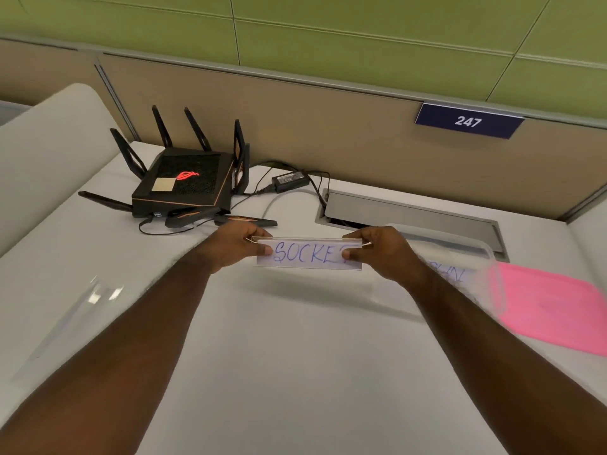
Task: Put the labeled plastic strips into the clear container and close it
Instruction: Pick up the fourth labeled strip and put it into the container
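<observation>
While pinched at both ends by left hand [241, 243] and right hand [382, 252], strip [308, 254] hangs above worktop [295, 339]. Could flex and slip free. May catch container [486, 280] rim at three o'clock.

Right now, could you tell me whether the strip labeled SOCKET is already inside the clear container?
No, the strip is held up above the desk between the left hand and right hand, left of the clear container.

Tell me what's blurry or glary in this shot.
Head view: the strip held by both hands is sharp enough to read; the clear container at right is smeared; glare streaks a clear plastic piece at left; the wide lens bends the partition.
</observation>
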Demonstrator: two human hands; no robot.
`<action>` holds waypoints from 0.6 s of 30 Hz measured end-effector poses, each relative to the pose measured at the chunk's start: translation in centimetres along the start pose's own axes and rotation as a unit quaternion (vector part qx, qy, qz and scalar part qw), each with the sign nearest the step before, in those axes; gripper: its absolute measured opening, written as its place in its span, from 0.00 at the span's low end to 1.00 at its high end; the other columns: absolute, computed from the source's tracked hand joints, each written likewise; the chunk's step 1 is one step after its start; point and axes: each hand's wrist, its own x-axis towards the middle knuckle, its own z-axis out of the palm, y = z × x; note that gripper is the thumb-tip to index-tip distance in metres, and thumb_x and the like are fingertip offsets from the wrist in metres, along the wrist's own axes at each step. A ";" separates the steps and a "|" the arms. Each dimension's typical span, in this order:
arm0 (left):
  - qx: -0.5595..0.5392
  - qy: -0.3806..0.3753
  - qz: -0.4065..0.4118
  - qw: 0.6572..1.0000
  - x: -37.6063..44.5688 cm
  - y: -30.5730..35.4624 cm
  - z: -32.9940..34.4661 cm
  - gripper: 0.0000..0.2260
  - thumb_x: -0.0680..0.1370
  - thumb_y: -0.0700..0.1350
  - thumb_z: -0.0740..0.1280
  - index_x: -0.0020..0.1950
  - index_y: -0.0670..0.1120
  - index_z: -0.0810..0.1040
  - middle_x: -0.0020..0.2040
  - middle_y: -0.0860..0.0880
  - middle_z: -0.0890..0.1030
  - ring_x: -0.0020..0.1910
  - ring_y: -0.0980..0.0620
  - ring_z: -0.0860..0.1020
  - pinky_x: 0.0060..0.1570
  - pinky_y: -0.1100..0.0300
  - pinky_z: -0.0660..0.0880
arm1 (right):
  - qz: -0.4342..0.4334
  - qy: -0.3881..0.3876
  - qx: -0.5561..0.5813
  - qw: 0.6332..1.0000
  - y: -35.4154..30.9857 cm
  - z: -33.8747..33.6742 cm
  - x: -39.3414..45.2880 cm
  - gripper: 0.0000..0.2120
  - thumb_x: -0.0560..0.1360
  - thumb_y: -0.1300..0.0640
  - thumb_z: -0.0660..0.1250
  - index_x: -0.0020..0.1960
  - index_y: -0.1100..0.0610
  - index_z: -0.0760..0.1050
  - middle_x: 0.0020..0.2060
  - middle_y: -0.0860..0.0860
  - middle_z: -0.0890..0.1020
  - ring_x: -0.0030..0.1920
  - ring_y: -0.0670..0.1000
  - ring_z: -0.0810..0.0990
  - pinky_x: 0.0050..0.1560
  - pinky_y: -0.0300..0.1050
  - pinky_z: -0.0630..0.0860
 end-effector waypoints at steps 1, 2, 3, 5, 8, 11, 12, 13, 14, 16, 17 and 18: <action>0.035 0.002 0.016 0.999 0.5 1.5 0.9 0.10 0.69 0.46 0.78 0.49 0.51 0.84 0.45 0.54 0.85 0.48 0.52 0.82 0.47 0.59 0.77 | 0.004 0.008 -0.002 1.000 0.7 -1.3 -0.4 0.14 0.67 0.52 0.78 0.52 0.50 0.83 0.41 0.46 0.85 0.38 0.45 0.81 0.37 0.34 0.74; 0.065 0.005 0.033 0.997 1.0 2.9 1.7 0.10 0.68 0.47 0.78 0.48 0.52 0.84 0.45 0.55 0.85 0.47 0.53 0.81 0.43 0.61 0.75 | 0.009 0.017 -0.002 1.000 1.5 -2.7 -0.7 0.15 0.67 0.52 0.78 0.52 0.49 0.83 0.41 0.46 0.85 0.37 0.44 0.80 0.37 0.35 0.74; 0.087 0.006 0.050 0.995 1.5 4.2 2.7 0.10 0.68 0.48 0.78 0.49 0.51 0.84 0.45 0.55 0.84 0.46 0.54 0.81 0.42 0.62 0.75 | 0.012 0.027 0.001 1.000 2.3 -4.0 -1.0 0.15 0.66 0.52 0.78 0.52 0.49 0.83 0.40 0.46 0.85 0.34 0.42 0.79 0.35 0.34 0.73; 0.117 0.008 0.080 0.990 2.5 6.7 4.6 0.11 0.69 0.49 0.77 0.49 0.50 0.84 0.44 0.54 0.83 0.42 0.55 0.79 0.39 0.63 0.74 | 0.018 0.050 0.003 0.999 3.9 -6.6 -1.7 0.14 0.66 0.52 0.78 0.51 0.48 0.83 0.35 0.45 0.85 0.27 0.40 0.76 0.28 0.31 0.70; 0.131 0.015 0.116 0.984 3.8 10.2 7.8 0.08 0.68 0.49 0.77 0.44 0.53 0.82 0.36 0.58 0.79 0.33 0.60 0.75 0.27 0.71 0.68 | 0.034 0.076 -0.013 0.996 6.5 -10.3 -2.7 0.13 0.66 0.51 0.78 0.49 0.47 0.84 0.34 0.43 0.85 0.29 0.42 0.79 0.29 0.35 0.75; 0.140 0.005 0.142 0.980 5.1 12.9 11.2 0.09 0.67 0.48 0.78 0.44 0.53 0.82 0.35 0.59 0.78 0.32 0.62 0.74 0.25 0.74 0.66 | 0.052 0.091 -0.043 0.994 9.7 -13.2 -3.4 0.12 0.65 0.49 0.78 0.48 0.45 0.83 0.39 0.44 0.86 0.38 0.47 0.84 0.40 0.41 0.79; 0.145 0.000 0.150 0.978 5.4 13.6 12.4 0.09 0.67 0.48 0.78 0.45 0.52 0.82 0.35 0.59 0.78 0.32 0.62 0.74 0.26 0.74 0.66 | 0.054 0.095 -0.054 0.992 10.9 -13.9 -3.7 0.13 0.64 0.48 0.78 0.48 0.45 0.84 0.40 0.42 0.86 0.39 0.41 0.82 0.39 0.35 0.77; 0.151 -0.004 0.156 0.976 5.7 14.1 13.5 0.10 0.67 0.48 0.78 0.45 0.51 0.82 0.35 0.58 0.78 0.33 0.60 0.74 0.26 0.74 0.66 | 0.057 0.099 -0.065 0.991 12.1 -14.4 -3.9 0.13 0.64 0.47 0.79 0.47 0.45 0.84 0.41 0.41 0.85 0.39 0.35 0.80 0.38 0.29 0.73; 0.162 -0.007 0.162 0.973 5.9 14.6 14.6 0.10 0.67 0.48 0.78 0.46 0.50 0.83 0.37 0.57 0.79 0.34 0.58 0.75 0.28 0.73 0.66 | 0.061 0.101 -0.072 0.990 13.2 -14.8 -4.2 0.13 0.63 0.47 0.79 0.47 0.44 0.84 0.42 0.41 0.86 0.38 0.33 0.78 0.37 0.25 0.70; 0.197 -0.010 0.170 0.965 6.3 15.2 16.7 0.12 0.67 0.49 0.78 0.47 0.49 0.83 0.42 0.52 0.82 0.38 0.54 0.76 0.35 0.66 0.68 | 0.076 0.106 -0.093 0.987 15.4 -15.2 -4.7 0.14 0.62 0.45 0.79 0.47 0.44 0.84 0.47 0.43 0.86 0.41 0.35 0.79 0.42 0.27 0.70; 0.214 -0.011 0.169 0.962 6.4 15.4 17.7 0.12 0.67 0.50 0.77 0.48 0.49 0.83 0.45 0.51 0.83 0.40 0.54 0.76 0.37 0.63 0.68 | 0.086 0.112 -0.122 0.982 16.2 -15.3 -4.9 0.16 0.62 0.42 0.78 0.49 0.43 0.83 0.49 0.43 0.85 0.45 0.40 0.80 0.48 0.35 0.71; 0.229 -0.010 0.166 0.959 6.4 15.4 18.5 0.13 0.67 0.52 0.77 0.48 0.51 0.82 0.46 0.51 0.83 0.41 0.53 0.76 0.40 0.62 0.69 | 0.098 0.120 -0.162 0.975 16.9 -15.3 -5.1 0.16 0.63 0.40 0.77 0.49 0.41 0.83 0.51 0.42 0.84 0.50 0.46 0.80 0.51 0.43 0.68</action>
